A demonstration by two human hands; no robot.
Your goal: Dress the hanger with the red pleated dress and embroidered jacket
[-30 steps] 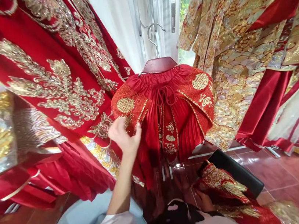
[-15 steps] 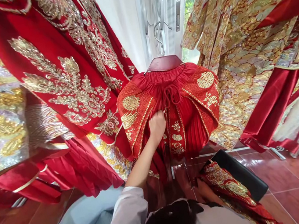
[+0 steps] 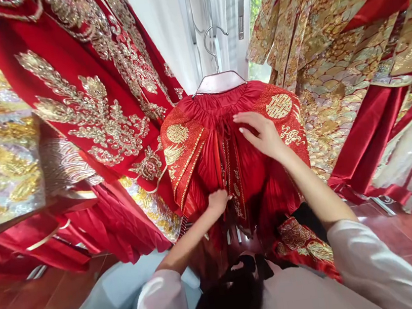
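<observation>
A red skirt (image 3: 187, 162) with gathered waist, pleats and gold-embroidered panels hangs from a hanger (image 3: 220, 82) with a metal hook. My left hand (image 3: 218, 202) is closed on the edge of the skirt's embroidered centre strip (image 3: 236, 181), low on the front. My right hand (image 3: 265, 136) lies over the skirt's upper right front with fingers stretched out and apart, fingertips at the waist tie. The tie is partly behind those fingers. Whether the right fingertips touch the fabric I cannot tell.
A red garment with gold beading (image 3: 109, 117) hangs close on the left, a gold sequinned garment (image 3: 316, 67) on the right. Below lie a red-and-gold cloth (image 3: 306, 242) and a black object (image 3: 310, 219). A pale blue seat (image 3: 97, 308) stands lower left. Behind is a door lock plate (image 3: 241, 9).
My left hand has moved down the skirt's front, and the centre strip has shifted with it. My right hand has risen from the lower right to the waist. The hanger has tilted slightly.
</observation>
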